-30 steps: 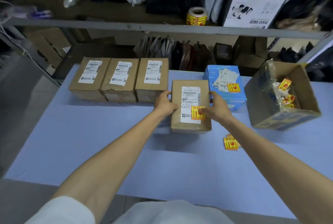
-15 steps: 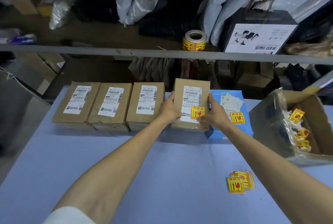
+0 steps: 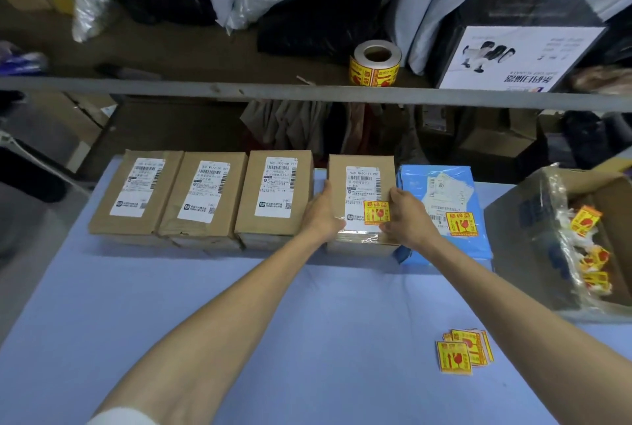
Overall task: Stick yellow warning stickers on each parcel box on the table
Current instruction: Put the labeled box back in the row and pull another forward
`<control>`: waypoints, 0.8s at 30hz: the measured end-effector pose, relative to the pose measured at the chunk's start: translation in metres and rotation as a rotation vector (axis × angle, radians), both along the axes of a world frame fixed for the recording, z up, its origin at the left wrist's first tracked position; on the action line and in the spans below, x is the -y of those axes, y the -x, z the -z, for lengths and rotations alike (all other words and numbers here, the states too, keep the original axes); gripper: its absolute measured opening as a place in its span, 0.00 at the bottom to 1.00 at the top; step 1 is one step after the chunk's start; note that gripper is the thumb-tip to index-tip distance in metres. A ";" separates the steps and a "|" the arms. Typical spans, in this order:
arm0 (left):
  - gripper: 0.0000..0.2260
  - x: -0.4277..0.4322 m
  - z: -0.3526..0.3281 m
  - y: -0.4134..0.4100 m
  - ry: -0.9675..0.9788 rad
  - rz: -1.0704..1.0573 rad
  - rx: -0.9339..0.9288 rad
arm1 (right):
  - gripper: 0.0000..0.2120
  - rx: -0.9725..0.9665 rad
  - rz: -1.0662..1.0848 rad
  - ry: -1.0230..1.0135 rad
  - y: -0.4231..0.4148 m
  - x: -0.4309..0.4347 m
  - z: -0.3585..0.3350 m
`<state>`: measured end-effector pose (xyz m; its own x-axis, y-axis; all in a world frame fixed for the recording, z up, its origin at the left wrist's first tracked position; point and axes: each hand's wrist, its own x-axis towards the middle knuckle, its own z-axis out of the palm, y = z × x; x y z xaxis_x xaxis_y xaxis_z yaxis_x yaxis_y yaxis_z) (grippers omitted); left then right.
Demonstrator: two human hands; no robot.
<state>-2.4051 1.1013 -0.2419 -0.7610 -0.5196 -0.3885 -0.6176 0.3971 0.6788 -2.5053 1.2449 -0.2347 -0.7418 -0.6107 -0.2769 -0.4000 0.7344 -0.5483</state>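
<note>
- Along the far edge of the blue table (image 3: pixel 273 322), four brown cardboard parcel boxes stand in a row; the near half lies open before us.
- Our left hand (image 3: pixel 321 216) and right hand (image 3: pixel 407 219) grip the fourth box (image 3: pixel 359 185) by its sides, fingers curled round its edges.
- One yellow warning sticker (image 3: pixel 376 212) lies flat on its white label.
- One glossy blue parcel (image 3: pixel 441 192), also stickered, sits just beside it.
- One small pile of square stickers (image 3: pixel 463 351) lies near our right forearm.
</note>
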 end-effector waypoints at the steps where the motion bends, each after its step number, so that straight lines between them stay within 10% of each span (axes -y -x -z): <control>1: 0.37 0.000 -0.001 -0.001 0.002 0.011 0.000 | 0.16 0.001 0.001 -0.004 -0.001 0.000 0.001; 24: 0.23 0.096 -0.025 -0.101 0.334 -0.128 0.209 | 0.30 0.001 -0.142 -0.002 -0.095 0.101 -0.015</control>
